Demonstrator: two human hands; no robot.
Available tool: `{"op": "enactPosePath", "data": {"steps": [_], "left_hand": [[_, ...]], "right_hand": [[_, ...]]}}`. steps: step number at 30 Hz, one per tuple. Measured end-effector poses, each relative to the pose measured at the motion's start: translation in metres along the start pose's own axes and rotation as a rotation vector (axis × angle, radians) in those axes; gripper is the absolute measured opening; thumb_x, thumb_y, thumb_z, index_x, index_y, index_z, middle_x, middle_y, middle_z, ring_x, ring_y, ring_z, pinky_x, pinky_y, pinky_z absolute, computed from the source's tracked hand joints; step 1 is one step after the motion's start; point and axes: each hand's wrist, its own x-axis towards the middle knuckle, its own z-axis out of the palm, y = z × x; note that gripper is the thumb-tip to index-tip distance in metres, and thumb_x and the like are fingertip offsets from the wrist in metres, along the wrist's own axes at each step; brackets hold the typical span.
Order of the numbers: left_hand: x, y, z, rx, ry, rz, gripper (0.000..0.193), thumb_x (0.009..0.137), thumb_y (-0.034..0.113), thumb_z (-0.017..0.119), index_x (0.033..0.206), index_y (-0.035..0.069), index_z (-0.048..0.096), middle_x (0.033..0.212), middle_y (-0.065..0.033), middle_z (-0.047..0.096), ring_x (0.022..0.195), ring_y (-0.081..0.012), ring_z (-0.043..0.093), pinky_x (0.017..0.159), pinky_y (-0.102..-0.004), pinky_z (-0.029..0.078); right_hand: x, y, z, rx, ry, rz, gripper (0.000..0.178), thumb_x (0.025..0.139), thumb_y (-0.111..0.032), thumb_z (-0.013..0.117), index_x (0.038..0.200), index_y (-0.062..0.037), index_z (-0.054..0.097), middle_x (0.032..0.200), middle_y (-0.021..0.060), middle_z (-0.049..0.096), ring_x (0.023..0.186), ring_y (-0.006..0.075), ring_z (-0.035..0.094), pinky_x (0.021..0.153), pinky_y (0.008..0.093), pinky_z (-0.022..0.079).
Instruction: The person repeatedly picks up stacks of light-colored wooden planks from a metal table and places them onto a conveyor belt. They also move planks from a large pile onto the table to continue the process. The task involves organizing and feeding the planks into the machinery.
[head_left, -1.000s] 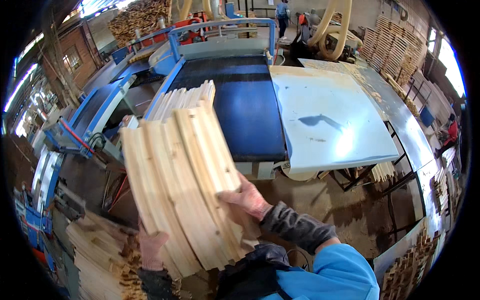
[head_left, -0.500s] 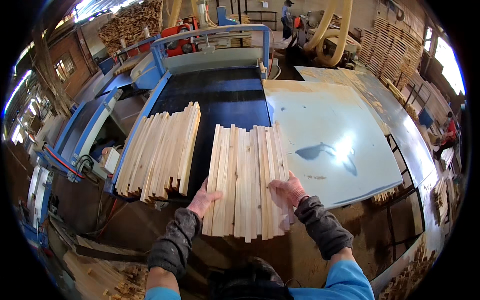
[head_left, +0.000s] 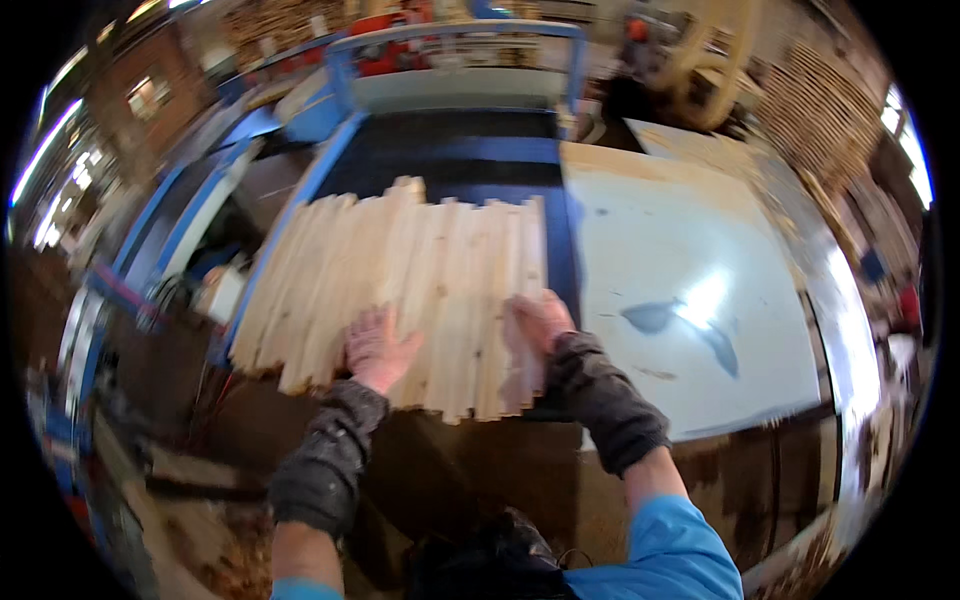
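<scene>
Two batches of pale wooden strips lie side by side on the dark belt of a blue-framed machine (head_left: 465, 125), their near ends sticking out past its front. My left hand (head_left: 376, 348) rests on top with its fingers spread, where the left batch (head_left: 310, 270) meets the right batch (head_left: 462, 270). At the outer right edge, my right hand (head_left: 541, 322) grips the right batch, thumb on top. Its other fingers are partly hidden and blurred. Dark grey sleeve covers wrap both forearms.
A pale, shiny metal table (head_left: 690, 270) adjoins the belt on the right. A blue frame bar (head_left: 455, 30) crosses the machine's far end. Stacked wood (head_left: 815, 110) stands at the back right. Blue rails (head_left: 180, 210) run along the left.
The right batch has moved forward and left onto the belt, against the left batch. My left hand has gone from the batch's left side to lying on top. The view has shifted and blurred.
</scene>
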Motion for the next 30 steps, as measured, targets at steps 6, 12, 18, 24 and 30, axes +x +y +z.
{"op": "enactPosePath", "data": {"steps": [6, 12, 18, 24, 30], "left_hand": [[-0.05, -0.009, -0.025, -0.178, 0.015, 0.005, 0.071, 0.099, 0.057, 0.062, 0.143, 0.001, 0.057, 0.135, -0.0213, 0.062, 0.126, -0.0435, 0.057, 0.109, -0.0575, 0.045], [-0.057, -0.01, 0.024, -0.207, -0.115, -0.099, 0.09, 0.106, 0.07, 0.041, 0.169, 0.006, 0.033, 0.18, -0.0221, 0.02, 0.167, -0.0425, 0.012, 0.135, -0.0543, 0.003], [-0.064, -0.005, -0.009, -0.162, -0.086, -0.126, 0.085, 0.103, 0.064, 0.052, 0.165, 0.006, 0.041, 0.173, -0.0232, 0.033, 0.161, -0.0427, 0.026, 0.133, -0.0547, 0.011], [-0.059, -0.014, -0.014, -0.23, -0.146, -0.109, 0.086, 0.1, 0.062, 0.059, 0.162, 0.005, 0.045, 0.169, -0.0243, 0.038, 0.157, -0.043, 0.031, 0.132, -0.0551, 0.014], [-0.113, -0.073, -0.101, -1.02, -0.021, -0.039, 0.084, 0.099, 0.057, 0.068, 0.16, 0.004, 0.049, 0.16, -0.0247, 0.052, 0.153, -0.0375, 0.044, 0.127, -0.0492, 0.036]], "right_hand": [[-0.021, -0.018, -0.026, -0.943, -0.179, -0.349, 0.046, 0.104, -0.046, 0.058, 0.132, -0.0119, 0.072, 0.121, 0.0199, 0.074, 0.096, 0.0426, 0.073, 0.089, 0.0528, 0.056], [-0.021, 0.019, -0.028, -0.346, 0.143, -0.196, 0.077, 0.103, -0.059, 0.062, 0.14, 0.0083, 0.064, 0.135, 0.0313, 0.068, 0.13, 0.0477, 0.061, 0.111, 0.0499, 0.046], [-0.006, 0.032, -0.029, -0.472, 0.177, -0.101, 0.082, 0.104, -0.06, 0.06, 0.15, 0.0073, 0.058, 0.145, 0.0299, 0.065, 0.137, 0.0406, 0.06, 0.116, 0.0436, 0.044], [0.002, 0.035, -0.027, -0.333, 0.13, -0.116, 0.084, 0.104, -0.06, 0.058, 0.149, 0.0108, 0.057, 0.146, 0.0315, 0.064, 0.136, 0.0443, 0.06, 0.116, 0.0435, 0.045], [0.017, 0.043, -0.037, -0.313, 0.015, -0.161, 0.078, 0.106, -0.056, 0.059, 0.145, 0.0125, 0.058, 0.139, 0.0315, 0.069, 0.128, 0.0447, 0.065, 0.111, 0.044, 0.048]]}}
